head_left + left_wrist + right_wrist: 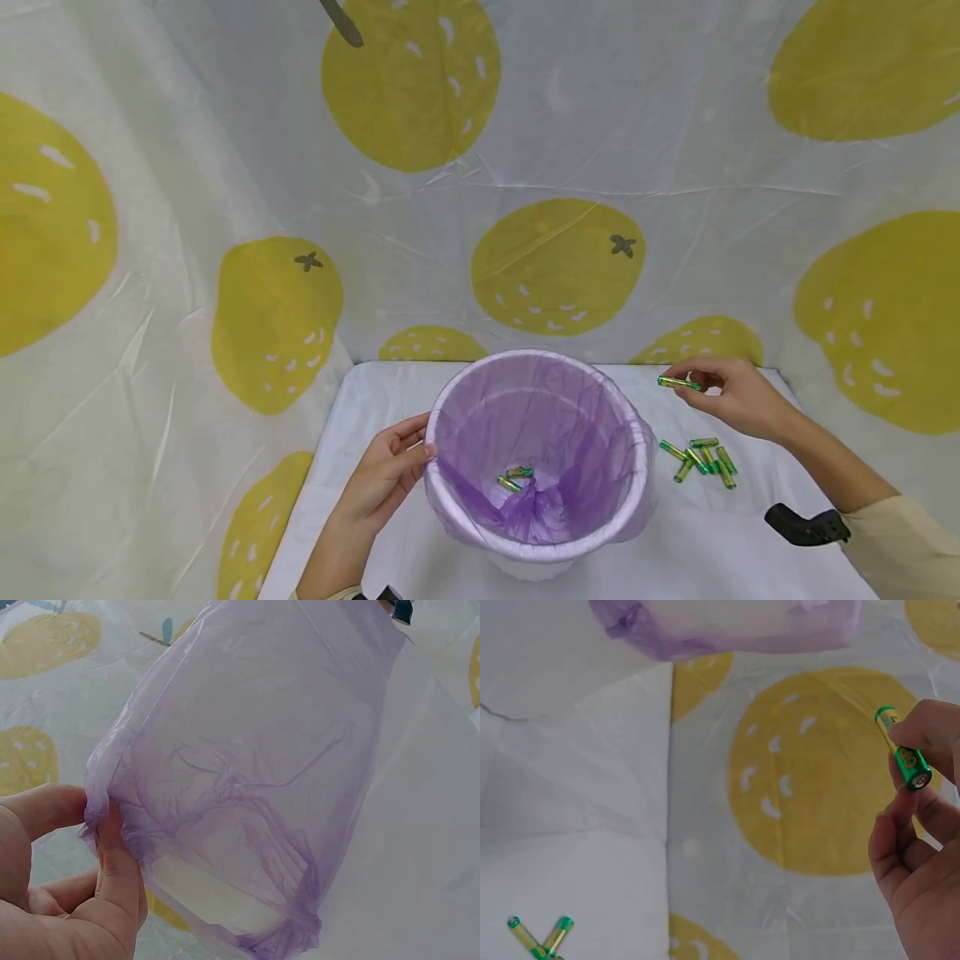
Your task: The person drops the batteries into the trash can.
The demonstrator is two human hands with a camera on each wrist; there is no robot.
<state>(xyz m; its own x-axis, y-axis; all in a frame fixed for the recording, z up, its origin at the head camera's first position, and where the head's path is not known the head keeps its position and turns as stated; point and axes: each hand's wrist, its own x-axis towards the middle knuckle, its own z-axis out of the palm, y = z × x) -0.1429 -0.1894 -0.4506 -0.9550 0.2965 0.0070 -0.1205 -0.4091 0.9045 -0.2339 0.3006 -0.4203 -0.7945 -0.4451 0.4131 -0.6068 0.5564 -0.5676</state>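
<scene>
A white bin (pixel 534 570) lined with a purple plastic bag (pixel 517 392) stands on the table, its mouth facing up toward me. My left hand (pixel 386 475) pinches the bag-covered rim at the left side; the left wrist view shows thumb and fingers on the bag (pixel 225 735). Inside the bin lie a few green-and-gold batteries (pixel 510 483). To the right of the bin, above the table, my right hand (pixel 738 396) pinches one battery (pixel 678 383) between thumb and fingers, also clear in the right wrist view, where the battery (pixel 904 750) tilts.
Several loose batteries (pixel 701 458) lie in a small heap on the white table (pixel 772 533), right of the bin. A cloth with yellow fruit prints (pixel 558 267) hangs behind and at both sides. A black wrist device (pixel 806 527) sits at the right sleeve.
</scene>
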